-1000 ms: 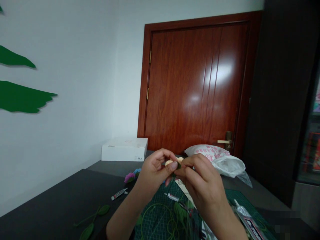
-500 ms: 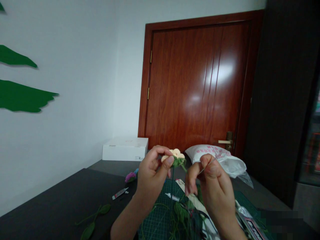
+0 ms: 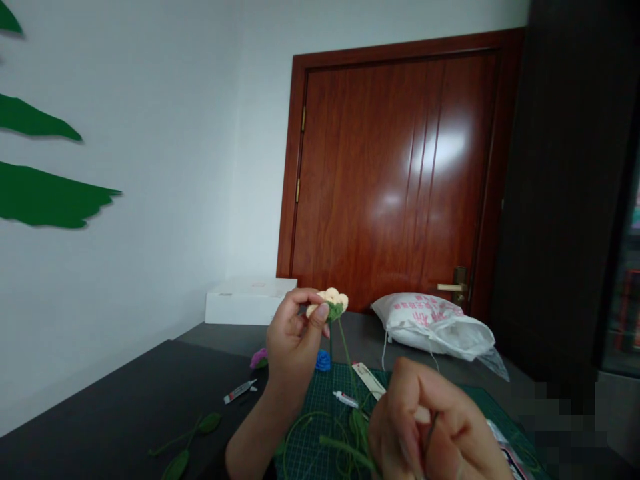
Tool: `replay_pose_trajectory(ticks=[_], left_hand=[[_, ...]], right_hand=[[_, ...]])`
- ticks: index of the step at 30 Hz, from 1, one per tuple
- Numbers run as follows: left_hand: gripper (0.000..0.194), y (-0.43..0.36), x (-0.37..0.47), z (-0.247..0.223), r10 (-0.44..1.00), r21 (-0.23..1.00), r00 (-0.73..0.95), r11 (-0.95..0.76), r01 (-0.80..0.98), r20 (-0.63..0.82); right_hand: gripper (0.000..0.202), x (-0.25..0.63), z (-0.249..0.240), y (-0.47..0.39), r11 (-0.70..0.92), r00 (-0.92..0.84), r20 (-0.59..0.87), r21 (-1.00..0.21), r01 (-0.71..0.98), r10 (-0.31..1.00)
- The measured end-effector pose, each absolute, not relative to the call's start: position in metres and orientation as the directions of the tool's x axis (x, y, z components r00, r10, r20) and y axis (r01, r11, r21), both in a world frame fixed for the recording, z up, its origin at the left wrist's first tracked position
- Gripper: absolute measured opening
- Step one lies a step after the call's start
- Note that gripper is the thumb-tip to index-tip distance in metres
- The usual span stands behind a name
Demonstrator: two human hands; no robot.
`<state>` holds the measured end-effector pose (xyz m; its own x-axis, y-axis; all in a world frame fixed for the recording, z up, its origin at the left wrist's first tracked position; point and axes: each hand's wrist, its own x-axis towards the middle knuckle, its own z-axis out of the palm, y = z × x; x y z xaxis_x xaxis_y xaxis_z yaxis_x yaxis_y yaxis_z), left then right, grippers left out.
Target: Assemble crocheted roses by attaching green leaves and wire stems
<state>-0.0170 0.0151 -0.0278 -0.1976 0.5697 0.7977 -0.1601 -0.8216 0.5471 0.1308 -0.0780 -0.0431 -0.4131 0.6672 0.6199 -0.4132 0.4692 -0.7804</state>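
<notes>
My left hand [image 3: 295,340] pinches a cream crocheted flower [image 3: 334,298] at its green base, thumb in front. A thin green stem hangs from the flower, and a green yarn strand [image 3: 346,343] runs from it down toward my right hand [image 3: 435,423]. That hand is low and near the camera, its fingers closed around a thin dark tool, mostly hidden. Beneath the hands is a green cutting mat [image 3: 310,433] with green yarn and leaf pieces [image 3: 357,427] on it.
Small glue tubes [image 3: 346,399] [image 3: 240,391] lie on the mat and dark table. Nearby are a blue flower [image 3: 323,361], a purple flower [image 3: 259,359] and green leaves [image 3: 209,421]. Farther back sit a white box [image 3: 245,307] and a white plastic bag [image 3: 430,323].
My right hand has moved down and closer to the camera, away from the flower. My left hand has shifted slightly left with the flower. The blue flower shows more fully.
</notes>
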Motion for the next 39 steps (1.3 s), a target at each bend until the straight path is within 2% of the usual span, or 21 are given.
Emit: replay_pose_trajectory(ticks=[3, 5, 6, 8, 10, 13, 16, 21, 39], left_hand=[[0.007, 0.009, -0.016, -0.025, 0.581, 0.544, -0.157, -0.808, -0.227, 0.798], [0.007, 0.006, -0.015, -0.024, 0.582, 0.539, -0.129, -0.801, -0.259, 0.803], [0.008, 0.004, -0.014, -0.024, 0.578, 0.535, -0.122, -0.802, -0.265, 0.807], [0.007, 0.003, -0.014, -0.025, 0.568, 0.527, -0.113, -0.808, -0.265, 0.815], [0.007, 0.002, -0.014, -0.026, 0.562, 0.521, -0.103, -0.810, -0.269, 0.821], [0.008, 0.003, -0.015, -0.026, 0.559, 0.519, -0.091, -0.811, -0.271, 0.824], [0.008, 0.002, -0.015, -0.025, 0.557, 0.518, -0.092, -0.812, -0.268, 0.825], [0.008, 0.001, -0.015, -0.023, 0.565, 0.525, -0.102, -0.809, -0.264, 0.819], [0.008, -0.003, -0.014, -0.022, 0.575, 0.539, -0.098, -0.805, -0.248, 0.812]], right_hand=[[0.037, 0.132, -0.034, -0.072, 0.467, -0.421, 0.572, -0.820, -0.332, 0.704], [0.024, 0.134, -0.027, -0.064, 0.571, -0.349, 0.592, -0.803, -0.171, 0.727], [0.019, 0.136, -0.024, -0.059, 0.649, -0.283, 0.633, -0.760, -0.046, 0.721], [0.012, 0.140, -0.021, -0.053, 0.760, -0.137, 0.756, -0.598, 0.254, 0.641], [0.011, 0.143, -0.020, -0.050, 0.762, -0.058, 0.856, -0.423, 0.490, 0.513], [0.011, 0.144, -0.021, -0.052, 0.713, -0.074, 0.905, -0.277, 0.644, 0.418], [0.010, 0.142, -0.021, -0.056, 0.688, -0.109, 0.903, -0.233, 0.687, 0.415], [0.010, 0.141, -0.021, -0.055, 0.693, -0.126, 0.898, -0.229, 0.684, 0.421], [0.011, 0.137, -0.024, -0.056, 0.674, -0.093, 0.883, -0.280, 0.683, 0.460]])
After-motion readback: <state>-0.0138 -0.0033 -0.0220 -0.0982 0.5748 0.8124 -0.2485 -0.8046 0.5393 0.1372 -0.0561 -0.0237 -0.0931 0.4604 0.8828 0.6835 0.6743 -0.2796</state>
